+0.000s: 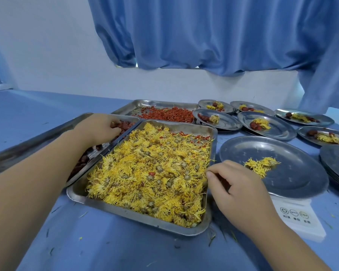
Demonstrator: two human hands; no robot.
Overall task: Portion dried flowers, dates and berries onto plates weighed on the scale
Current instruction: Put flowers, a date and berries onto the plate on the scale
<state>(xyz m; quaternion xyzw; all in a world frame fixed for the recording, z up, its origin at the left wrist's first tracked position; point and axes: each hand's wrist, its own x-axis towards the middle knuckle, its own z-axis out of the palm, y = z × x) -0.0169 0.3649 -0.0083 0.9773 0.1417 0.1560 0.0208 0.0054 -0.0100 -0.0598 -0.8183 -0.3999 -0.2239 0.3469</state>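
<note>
6 filled round steel plates sit at the back. 1 more steel plate, on the white digital scale, holds only a small heap of yellow dried flowers. The date step looks to be in hand. The left hand is dug into the tray of dark red dried dates, fingers curled round a few. The right hand rests beside the flower tray, fingers loosely bent; whether it pinches anything I cannot tell. Next, the dates need carrying across to the weighed plate, then orange-red berries.
</note>
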